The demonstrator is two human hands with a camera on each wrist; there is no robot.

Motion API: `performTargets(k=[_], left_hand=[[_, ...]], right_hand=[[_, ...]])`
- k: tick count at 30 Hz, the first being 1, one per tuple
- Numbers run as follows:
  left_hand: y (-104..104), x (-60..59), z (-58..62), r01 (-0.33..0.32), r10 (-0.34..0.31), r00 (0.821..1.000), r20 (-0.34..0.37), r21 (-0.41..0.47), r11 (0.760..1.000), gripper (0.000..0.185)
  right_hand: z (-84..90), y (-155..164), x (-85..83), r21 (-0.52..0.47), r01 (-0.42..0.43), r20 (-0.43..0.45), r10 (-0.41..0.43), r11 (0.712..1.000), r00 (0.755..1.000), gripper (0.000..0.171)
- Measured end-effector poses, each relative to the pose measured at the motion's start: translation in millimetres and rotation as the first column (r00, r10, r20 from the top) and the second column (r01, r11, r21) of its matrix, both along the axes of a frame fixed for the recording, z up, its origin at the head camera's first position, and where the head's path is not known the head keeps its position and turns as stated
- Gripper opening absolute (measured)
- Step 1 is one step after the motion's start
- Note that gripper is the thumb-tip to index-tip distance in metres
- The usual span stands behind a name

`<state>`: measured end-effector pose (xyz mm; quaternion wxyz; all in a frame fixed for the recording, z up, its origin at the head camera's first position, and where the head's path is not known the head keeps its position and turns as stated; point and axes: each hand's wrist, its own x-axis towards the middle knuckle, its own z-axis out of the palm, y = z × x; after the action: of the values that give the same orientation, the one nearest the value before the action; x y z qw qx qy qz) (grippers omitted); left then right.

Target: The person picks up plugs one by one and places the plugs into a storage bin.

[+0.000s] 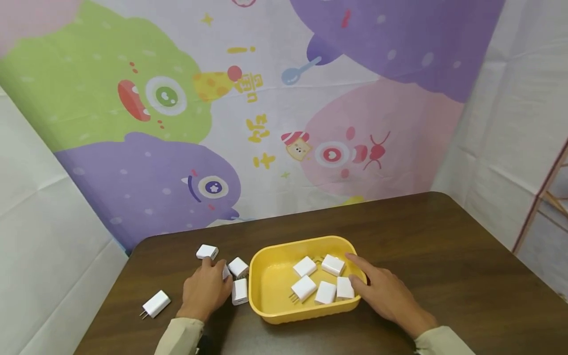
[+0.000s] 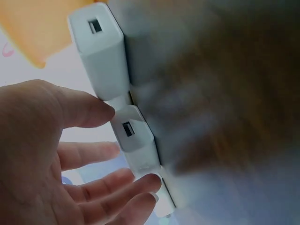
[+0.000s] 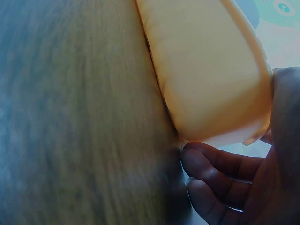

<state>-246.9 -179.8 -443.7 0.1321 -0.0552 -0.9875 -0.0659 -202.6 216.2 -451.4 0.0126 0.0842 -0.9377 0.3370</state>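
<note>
My left hand (image 1: 205,290) is at the table, thumb and fingers on either side of a white plug charger (image 2: 136,136) with a USB port. In the head view that charger is mostly hidden by the hand. Close by lie another charger (image 1: 239,292), one behind it (image 1: 238,267) and one past the fingertips (image 1: 207,251). A yellow plastic bin (image 1: 270,291) holds several white chargers. At its right end my right hand (image 1: 386,291) grips the rim, with curled fingers (image 3: 211,161) by the outer wall. The thumb is near a charger (image 1: 345,288) inside.
Farther left on the dark wooden table (image 1: 399,222) lies a single charger (image 1: 156,303), prongs toward the near left. A cartoon-printed cloth (image 1: 275,108) hangs behind the table. White cloth (image 1: 40,207) hangs at the left side.
</note>
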Motion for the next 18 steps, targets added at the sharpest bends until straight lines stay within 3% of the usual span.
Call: performTargets(k=[7,18], left_hand=[[-2.9,-6.1,2.2,-0.008,0.007,0.998,0.056,0.012,1.000,0.041],[-2.2,-6.4,0.5,-0.006,0.005,0.997,0.072,0.022,1.000,0.043]], right_hand=[[1.1,-0.2,-1.2,-0.007,-0.007,-0.001,0.007,1.000,1.000,0.051],[0.7,1.1,-0.1,-0.004,-0.001,-0.011,0.001,1.000,1.000,0.050]])
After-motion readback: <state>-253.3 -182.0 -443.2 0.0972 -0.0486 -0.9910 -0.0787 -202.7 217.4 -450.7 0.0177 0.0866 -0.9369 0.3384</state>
